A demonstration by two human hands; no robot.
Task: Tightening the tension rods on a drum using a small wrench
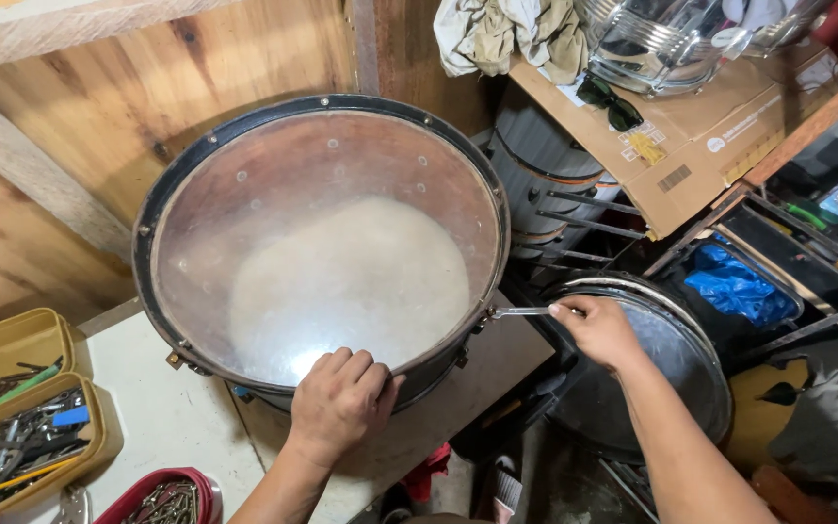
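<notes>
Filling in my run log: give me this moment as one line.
left hand: grips drum rim | right hand: holds metal tool at drum's edge | drum: on table, head up

You stand in a cluttered workshop, it seems one where drums are repaired. Rough wooden plank walls [99,116] close in the corner. A big drum [322,243] lies on the counter [162,417], with more drum shells [535,165] and metal hoops [666,39] stacked to your right. Yellow trays [26,408] of loose tools sit at your left, and flattened cardboard [700,126] and rags [511,34] pile up above.
</notes>
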